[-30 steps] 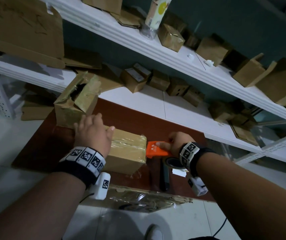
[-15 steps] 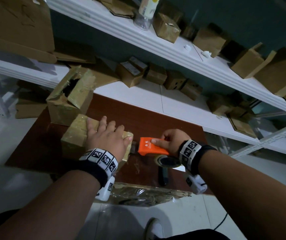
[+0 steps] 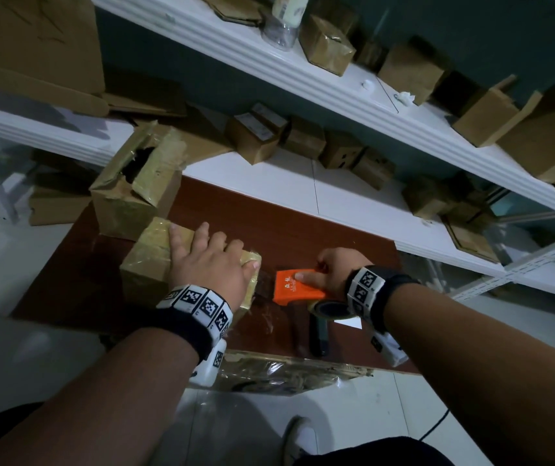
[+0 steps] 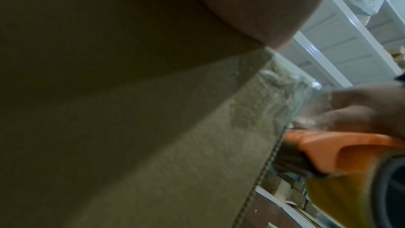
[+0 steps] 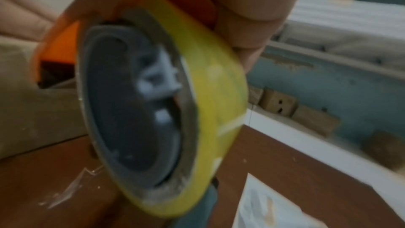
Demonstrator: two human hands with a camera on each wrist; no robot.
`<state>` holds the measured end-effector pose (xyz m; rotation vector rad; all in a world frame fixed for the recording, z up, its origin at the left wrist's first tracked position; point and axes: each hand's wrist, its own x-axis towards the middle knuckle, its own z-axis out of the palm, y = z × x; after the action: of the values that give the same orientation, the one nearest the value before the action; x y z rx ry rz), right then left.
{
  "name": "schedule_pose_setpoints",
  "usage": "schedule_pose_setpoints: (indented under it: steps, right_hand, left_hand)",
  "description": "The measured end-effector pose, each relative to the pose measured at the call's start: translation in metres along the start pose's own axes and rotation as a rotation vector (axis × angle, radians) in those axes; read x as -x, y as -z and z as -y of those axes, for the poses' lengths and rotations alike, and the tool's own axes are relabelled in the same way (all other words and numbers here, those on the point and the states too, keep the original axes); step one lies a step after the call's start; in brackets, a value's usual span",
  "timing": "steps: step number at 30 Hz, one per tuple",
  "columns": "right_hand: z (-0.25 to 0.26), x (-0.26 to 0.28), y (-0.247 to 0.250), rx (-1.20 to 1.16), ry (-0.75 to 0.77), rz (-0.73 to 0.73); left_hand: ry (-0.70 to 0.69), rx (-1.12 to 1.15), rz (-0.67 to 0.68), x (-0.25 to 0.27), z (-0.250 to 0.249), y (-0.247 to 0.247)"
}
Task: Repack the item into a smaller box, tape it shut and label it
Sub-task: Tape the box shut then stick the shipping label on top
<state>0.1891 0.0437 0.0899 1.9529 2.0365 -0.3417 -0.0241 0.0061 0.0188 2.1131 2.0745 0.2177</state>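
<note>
A small cardboard box (image 3: 146, 260) wrapped in clear tape sits on the brown table (image 3: 303, 230). My left hand (image 3: 209, 260) lies flat on its top, fingers spread, thumb at the right edge. In the left wrist view the box's side (image 4: 164, 136) fills the frame. Just right of the box, my right hand (image 3: 331, 269) grips an orange tape dispenser (image 3: 298, 287), index finger along its top. Its yellowish tape roll (image 5: 208, 93) is close up in the right wrist view. A narrow gap separates the dispenser from the box.
A larger opened box (image 3: 135, 193) stands behind the small one. A white label sheet (image 3: 350, 322) and a dark pen (image 3: 318, 334) lie under my right wrist. Flattened cardboard with plastic film (image 3: 286, 371) hangs off the front edge. White shelves (image 3: 353, 196) carry several boxes.
My left hand turned the small box and slid it left, then settled flat on its top. The dispenser has come off the box's right end, and a gap has opened.
</note>
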Motion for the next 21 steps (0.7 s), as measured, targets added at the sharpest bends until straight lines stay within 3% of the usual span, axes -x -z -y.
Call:
schedule_pose_setpoints:
  steps: [3,7,11,14,21]
  right_hand:
    - [0.03,-0.001,0.0,0.087,0.008,0.026]
    - [0.046,0.004,-0.009,0.135,-0.071,0.19]
    - [0.029,-0.015,-0.023,-0.026,-0.247,0.043]
    - [0.027,-0.02,-0.027,-0.148,-0.26,-0.021]
    - [0.034,-0.018,-0.053,-0.165,-0.214,0.089]
  left_hand:
    - [0.0,0.002,-0.006,0.0,-0.001,0.0]
    - [-0.01,0.0,-0.014,0.003,0.0,0.002]
    - [-0.012,0.011,-0.026,0.001,-0.001,0.001]
    - [-0.011,-0.001,-0.02,0.001,0.0,0.0]
    - [-0.004,-0.02,-0.019,0.001,-0.003,0.001]
